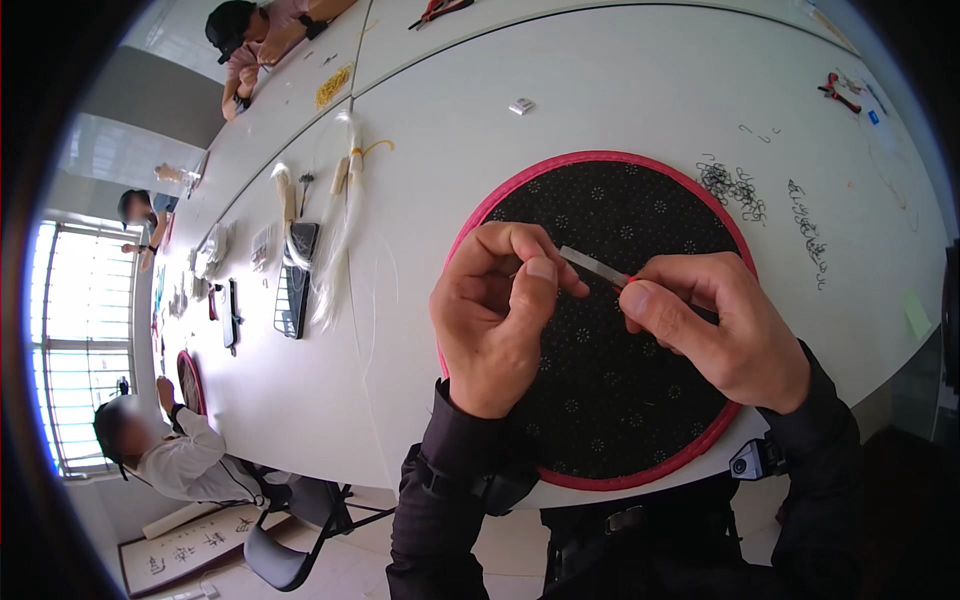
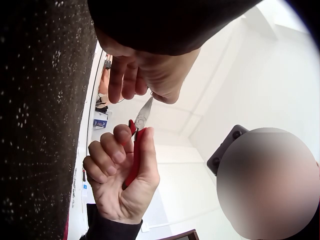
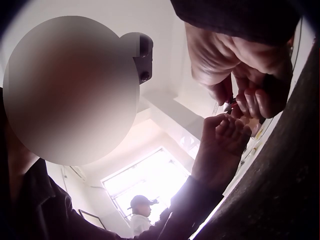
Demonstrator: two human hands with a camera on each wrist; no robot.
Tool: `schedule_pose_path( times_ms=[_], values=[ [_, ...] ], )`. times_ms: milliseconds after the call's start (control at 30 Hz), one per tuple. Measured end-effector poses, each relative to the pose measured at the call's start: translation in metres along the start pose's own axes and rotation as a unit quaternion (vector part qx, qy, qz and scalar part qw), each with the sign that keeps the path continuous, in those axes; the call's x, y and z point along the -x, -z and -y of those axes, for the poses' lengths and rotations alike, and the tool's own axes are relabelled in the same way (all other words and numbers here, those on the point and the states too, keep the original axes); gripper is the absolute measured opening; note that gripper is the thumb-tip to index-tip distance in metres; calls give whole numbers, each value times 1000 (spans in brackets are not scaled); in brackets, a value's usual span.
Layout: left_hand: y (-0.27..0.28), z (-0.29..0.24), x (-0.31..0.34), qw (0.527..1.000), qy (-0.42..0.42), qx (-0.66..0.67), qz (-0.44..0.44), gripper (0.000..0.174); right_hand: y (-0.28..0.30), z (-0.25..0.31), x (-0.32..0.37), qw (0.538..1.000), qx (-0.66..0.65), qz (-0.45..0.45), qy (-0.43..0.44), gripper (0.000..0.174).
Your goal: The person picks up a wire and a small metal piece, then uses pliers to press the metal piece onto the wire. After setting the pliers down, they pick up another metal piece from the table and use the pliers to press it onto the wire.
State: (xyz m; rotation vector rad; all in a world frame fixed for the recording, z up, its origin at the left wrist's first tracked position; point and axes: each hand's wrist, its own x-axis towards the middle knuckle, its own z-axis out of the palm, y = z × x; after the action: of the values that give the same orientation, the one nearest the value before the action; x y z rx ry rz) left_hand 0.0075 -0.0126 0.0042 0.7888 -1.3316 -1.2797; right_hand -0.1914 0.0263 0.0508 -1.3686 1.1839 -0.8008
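Note:
In the head view my right hand (image 1: 715, 325) grips red-handled needle-nose pliers (image 1: 597, 267), whose metal jaws point at the left fingertips. The left wrist view shows the red handle lying in the right palm. My left hand (image 1: 500, 310) has its thumb and index finger together, with the other fingers loosely curled. At the plier tip a tiny looped wire (image 2: 151, 93) shows beside the left thumb; the rest of it is hidden by the fingers. Both hands are over a round black mat (image 1: 600, 420) with a pink-red rim.
Small black hooks (image 1: 735, 188) lie in a pile right of the mat, with another row (image 1: 808, 235) beyond. Bundles of clear line (image 1: 345, 200) and a phone (image 1: 296, 285) lie left. More pliers (image 1: 840, 92) lie far right. Other people sit around the table.

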Motion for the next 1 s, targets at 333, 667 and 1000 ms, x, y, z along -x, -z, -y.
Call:
schedule_pose_path(
  times_ms=[333,667,1000],
  values=[
    [-4,0,2,999,-6,28,25,13,2,-5,-5,996,-67,-43,31,31],
    [-6,-1,3,997,-12,66,40,11,8,-3,-4,998,-61,-12,5,27],
    [-11,-3,9,994,34,36,97,12,4,-5,-3,993,-109,-25,22,22]
  ],
)
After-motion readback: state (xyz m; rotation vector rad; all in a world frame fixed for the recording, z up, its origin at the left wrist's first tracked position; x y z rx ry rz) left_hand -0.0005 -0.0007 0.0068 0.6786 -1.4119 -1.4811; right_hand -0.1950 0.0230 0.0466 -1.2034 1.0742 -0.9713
